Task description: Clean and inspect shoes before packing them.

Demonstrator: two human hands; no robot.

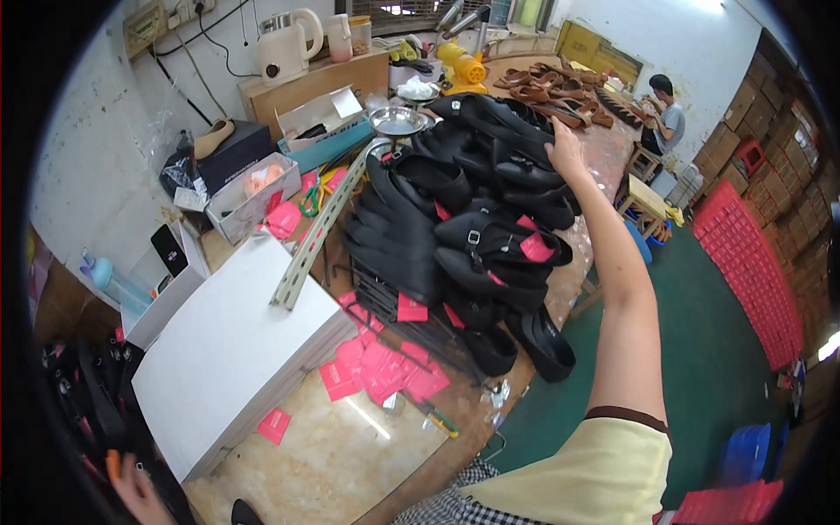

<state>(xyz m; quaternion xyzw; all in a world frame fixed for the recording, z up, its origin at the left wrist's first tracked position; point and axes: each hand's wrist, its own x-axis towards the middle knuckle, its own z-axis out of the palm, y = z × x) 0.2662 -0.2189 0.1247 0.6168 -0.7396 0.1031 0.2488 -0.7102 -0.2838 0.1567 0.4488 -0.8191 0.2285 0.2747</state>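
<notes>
Right hand (564, 147) reaches far out over a heap of black shoes (477, 223) piled on the workbench (350, 455). Palm is down on the upper far side of the heap, fingers spread a little and laid on a shoe; whether they actually grip it, can't tell. The arm stretches from the yellow sleeve (595, 477) at the lower edge up to the pile.

The heap runs roughly from near-right to far-centre of the bench. Shoes lie every which way; many long axes slant from upper left to lower right, toes toward the right edge of the bench. Too many and too overlapped to count, well over ten. They are glossy black with low profiles, several with straps and small metal buckles, some with pink tags (535, 248) tucked in.

Left hand (136, 490) sits low at the left edge, near dark shoes below the bench, mostly cut off; finger state can't be told.

One stack of white sheets (232, 350) lies left of the heap, with one slotted metal rail (319, 229) resting across its far corner. Loose pink cards (385, 372) are scattered in front of the heap, more than ten. One steel bowl (397, 121) and one white kettle (287, 44) stand farther back. Brown shoes (560, 92) lie at the far end, where another person (667, 114) sits.
</notes>
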